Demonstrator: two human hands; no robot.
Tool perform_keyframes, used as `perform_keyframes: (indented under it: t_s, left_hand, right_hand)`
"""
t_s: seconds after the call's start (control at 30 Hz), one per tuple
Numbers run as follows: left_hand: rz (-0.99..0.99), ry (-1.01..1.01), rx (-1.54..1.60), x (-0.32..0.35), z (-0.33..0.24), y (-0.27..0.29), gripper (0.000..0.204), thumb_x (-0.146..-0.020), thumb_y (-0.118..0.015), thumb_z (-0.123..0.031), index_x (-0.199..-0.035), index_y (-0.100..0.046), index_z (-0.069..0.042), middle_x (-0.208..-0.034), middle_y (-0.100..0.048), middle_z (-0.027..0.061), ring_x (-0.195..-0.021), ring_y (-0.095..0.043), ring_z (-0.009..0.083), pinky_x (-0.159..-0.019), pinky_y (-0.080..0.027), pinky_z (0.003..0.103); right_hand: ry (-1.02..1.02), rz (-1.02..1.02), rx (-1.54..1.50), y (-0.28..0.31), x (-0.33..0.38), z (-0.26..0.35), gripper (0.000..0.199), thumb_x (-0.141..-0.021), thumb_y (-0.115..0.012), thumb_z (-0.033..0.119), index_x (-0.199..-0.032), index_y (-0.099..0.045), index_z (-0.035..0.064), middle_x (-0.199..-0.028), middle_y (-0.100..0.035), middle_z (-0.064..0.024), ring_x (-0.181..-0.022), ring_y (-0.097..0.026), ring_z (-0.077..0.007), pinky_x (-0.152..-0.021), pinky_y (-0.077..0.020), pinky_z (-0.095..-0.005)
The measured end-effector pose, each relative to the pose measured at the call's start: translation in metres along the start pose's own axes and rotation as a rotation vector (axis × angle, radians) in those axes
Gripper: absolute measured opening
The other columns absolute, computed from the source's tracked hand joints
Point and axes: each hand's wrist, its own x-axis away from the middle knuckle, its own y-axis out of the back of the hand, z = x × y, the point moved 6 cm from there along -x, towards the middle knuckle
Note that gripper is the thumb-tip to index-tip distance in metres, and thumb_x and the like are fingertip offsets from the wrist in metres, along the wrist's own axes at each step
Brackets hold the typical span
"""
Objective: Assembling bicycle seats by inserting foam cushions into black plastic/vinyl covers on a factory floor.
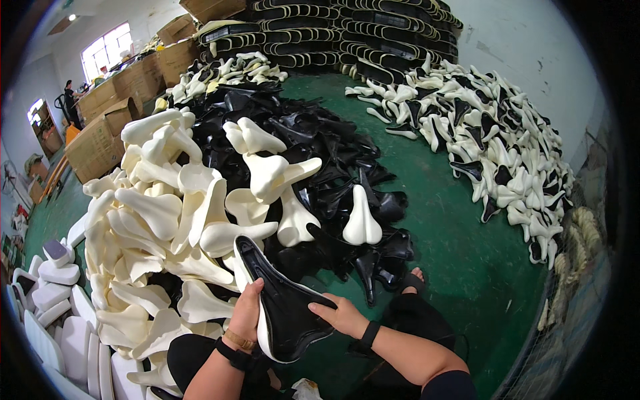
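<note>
Between my two hands is a bicycle saddle (283, 300), its black shell facing up and a white foam edge showing along its left side. My left hand (247, 312) grips that left edge, thumb over the rim. On the right edge, my right hand (341, 315) closes with its thumb on the black shell; the fingers beneath are hidden. Just left of the saddle lies a heap of cream foam saddle pads (150, 213). Beyond it spreads a pile of black saddle shells (267, 123), with a single white pad (362, 217) lying on its near side.
Along the right wall runs a long pile of joined white and black saddles (460, 120). Cardboard boxes (100, 143) stand at the left, near a distant person (69, 100). Stacked black trays (300, 37) line the back. White foam blocks (57, 293) lie at lower left on the green floor (433, 200).
</note>
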Motion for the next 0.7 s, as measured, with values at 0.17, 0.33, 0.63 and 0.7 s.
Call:
perform_keyframes:
  t_s: [0.17, 0.33, 0.63, 0.7]
  left_hand:
    - [0.081, -0.098, -0.212, 0.006, -0.008, -0.013, 0.039, -0.098, -0.045, -0.021, -0.131, -0.042, -0.002, -0.118, -0.058, 0.0094, -0.104, -0.059, 0.0197, -0.093, -0.047, 0.032]
    - [0.119, -0.225, -0.317, 0.013, -0.014, -0.017, 0.05, -0.098, -0.042, -0.019, -0.143, -0.03, -0.002, -0.138, -0.045, 0.0106, -0.123, -0.044, 0.0203, -0.107, -0.033, 0.032]
    - [0.019, -0.145, -0.502, -0.004, -0.015, 0.007, 0.035, -0.098, -0.047, -0.023, -0.124, -0.047, 0.0, -0.113, -0.056, 0.0078, -0.1, -0.052, 0.0151, -0.09, -0.041, 0.029]
    - [-0.001, -0.275, -0.549, -0.012, -0.02, 0.01, 0.024, -0.097, -0.052, -0.022, -0.106, -0.054, 0.0, -0.094, -0.055, 0.004, -0.085, -0.047, 0.0119, -0.076, -0.042, 0.028]
  right_hand:
    - [0.057, -0.021, 0.084, 0.003, 0.0, 0.0, 0.049, -0.087, -0.064, 0.046, -0.106, -0.064, 0.0015, -0.092, -0.068, -0.0177, -0.086, -0.066, -0.0308, -0.077, -0.0494, -0.0363]
    - [0.097, -0.018, 0.164, 0.003, 0.004, 0.019, 0.047, -0.088, -0.064, 0.045, -0.107, -0.064, 0.0017, -0.091, -0.068, -0.0172, -0.084, -0.066, -0.0314, -0.077, -0.0498, -0.0374]
    - [-0.199, 0.268, 0.022, -0.003, 0.005, 0.015, 0.058, -0.09, -0.059, 0.049, -0.127, -0.054, 0.005, -0.097, -0.066, -0.0129, -0.068, -0.063, -0.0199, -0.058, -0.0529, -0.0314]
    - [-0.195, 0.307, 0.018, -0.006, 0.005, 0.017, 0.065, -0.09, -0.055, 0.055, -0.132, -0.05, 0.0063, -0.094, -0.064, -0.0097, -0.061, -0.06, -0.0161, -0.047, -0.0488, -0.0271]
